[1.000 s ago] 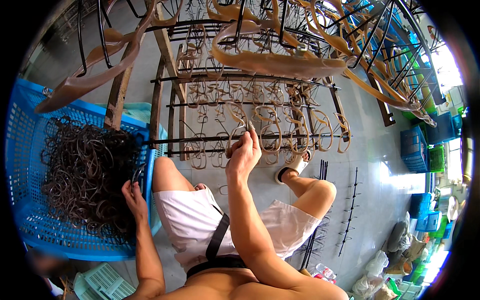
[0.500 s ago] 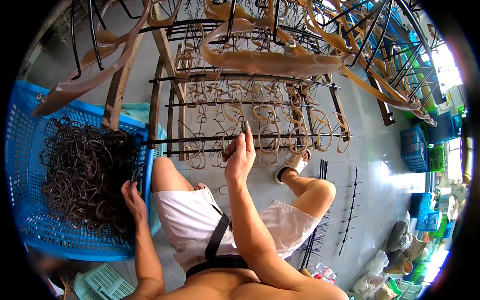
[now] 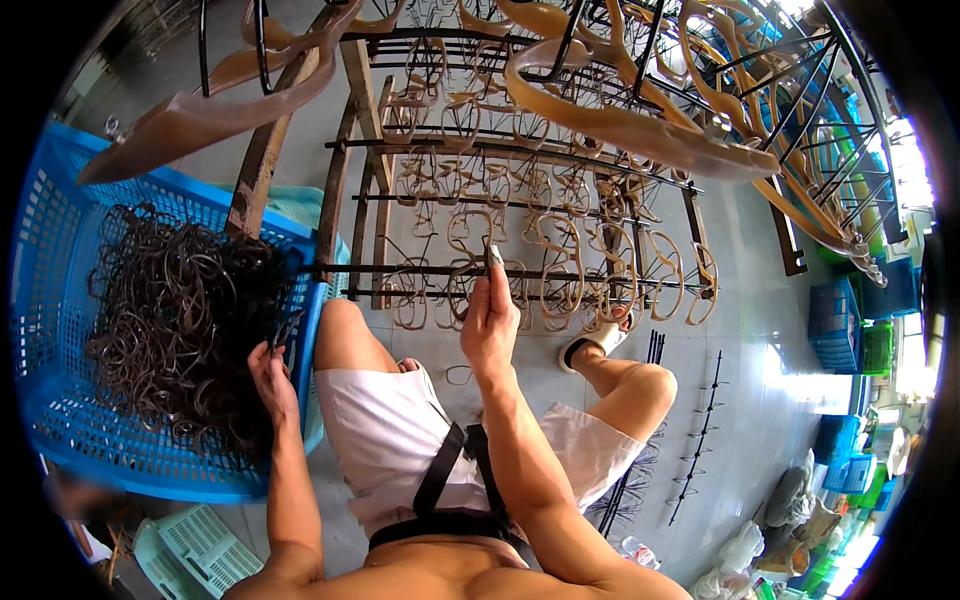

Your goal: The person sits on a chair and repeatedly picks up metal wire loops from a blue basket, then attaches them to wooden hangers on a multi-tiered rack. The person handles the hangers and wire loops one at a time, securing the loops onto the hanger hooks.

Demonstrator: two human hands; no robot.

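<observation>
My right hand (image 3: 490, 322) is raised at the near side of a rack, its fingers pinched together. A small pale, silvery tip (image 3: 494, 256) shows at the fingertips; I cannot make out what it is. Just beyond it an amber eyeglass frame (image 3: 470, 222) hangs on a black rod (image 3: 420, 268). My left hand (image 3: 271, 380) is at the inner right side of a blue basket (image 3: 200, 485), its fingers curled around a dark eyeglass frame (image 3: 289, 326). A tangled heap of dark eyeglass frames (image 3: 180, 340) fills much of the basket.
Rows of amber frames (image 3: 530, 185) hang on the rack, with large ones (image 3: 640, 130) close overhead. A wooden post (image 3: 262, 165) stands by the basket. Black hooked rods (image 3: 697, 440) lie on the floor at right. Stacked blue crates (image 3: 838, 315) and plastic bags (image 3: 742, 548) line the right side.
The whole view has shifted, so the rack, basket and knees appear slightly farther right. My right hand stays at the rod; my left hand stays at the basket's inner side.
</observation>
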